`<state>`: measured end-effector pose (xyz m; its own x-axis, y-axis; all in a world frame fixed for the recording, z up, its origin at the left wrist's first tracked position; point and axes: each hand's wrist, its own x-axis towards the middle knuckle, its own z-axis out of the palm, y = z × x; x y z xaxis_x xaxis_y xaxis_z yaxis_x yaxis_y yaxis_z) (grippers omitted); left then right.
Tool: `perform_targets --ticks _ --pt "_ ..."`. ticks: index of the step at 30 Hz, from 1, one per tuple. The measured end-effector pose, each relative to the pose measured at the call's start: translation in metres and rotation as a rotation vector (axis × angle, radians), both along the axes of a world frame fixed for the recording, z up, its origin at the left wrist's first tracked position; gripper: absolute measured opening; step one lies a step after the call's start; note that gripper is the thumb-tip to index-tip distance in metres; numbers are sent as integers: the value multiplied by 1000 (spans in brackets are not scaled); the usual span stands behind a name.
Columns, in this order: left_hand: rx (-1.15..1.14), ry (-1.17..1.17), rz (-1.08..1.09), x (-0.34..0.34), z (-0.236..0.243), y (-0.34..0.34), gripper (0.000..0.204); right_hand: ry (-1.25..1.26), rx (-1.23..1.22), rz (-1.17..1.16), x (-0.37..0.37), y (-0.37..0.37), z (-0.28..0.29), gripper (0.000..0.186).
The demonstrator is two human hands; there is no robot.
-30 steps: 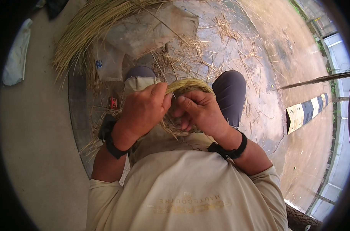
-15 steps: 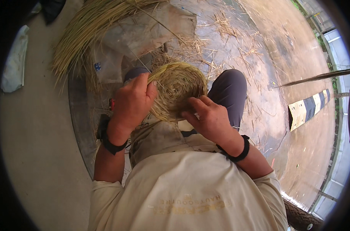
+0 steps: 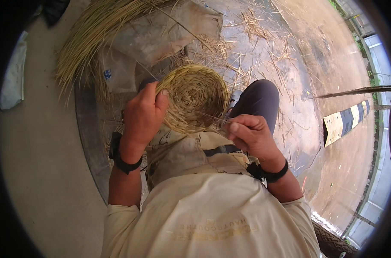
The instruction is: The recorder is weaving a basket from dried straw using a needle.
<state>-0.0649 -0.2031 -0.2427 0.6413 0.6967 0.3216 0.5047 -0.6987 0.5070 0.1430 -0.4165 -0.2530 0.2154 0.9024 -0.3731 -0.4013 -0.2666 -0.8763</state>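
A round coiled straw mat [image 3: 194, 96], pale yellow, stands tilted on its edge above my lap. My left hand [image 3: 143, 116] grips its left rim, thumb on the face. My right hand [image 3: 252, 135] is beside the mat's lower right edge, fingers pinched on a thin straw strand [image 3: 212, 117] that runs back to the weave. Both wrists wear black bands. My knee in grey trousers [image 3: 260, 99] lies just right of the mat.
A big bundle of long dry straw [image 3: 90, 36] lies at the upper left, partly on a crumpled sack [image 3: 161, 32]. Loose straw bits litter the wet concrete floor [image 3: 290, 56]. A black-and-yellow striped block [image 3: 346, 120] sits at the right. A white bag [image 3: 12, 77] lies at the far left.
The mat has been turned from edge-on to face-up and lifted away from my body. My right hand has drawn back to the right, pulling a strand out of the weave.
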Motion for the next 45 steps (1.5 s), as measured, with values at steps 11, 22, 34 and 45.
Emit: perform_targets --ticks 11,22,34,45 --pt "9 -49 105 5 -8 34 24 466 175 -307 49 -66 15 19" --pt "-160 56 172 -7 -14 43 31 219 407 -600 77 -95 -14 24" --pt "-165 28 235 -26 -32 60 31 493 617 -652 90 -109 -20 27" --pt "-98 4 243 -23 -27 56 30 719 652 -598 81 -111 -22 30"
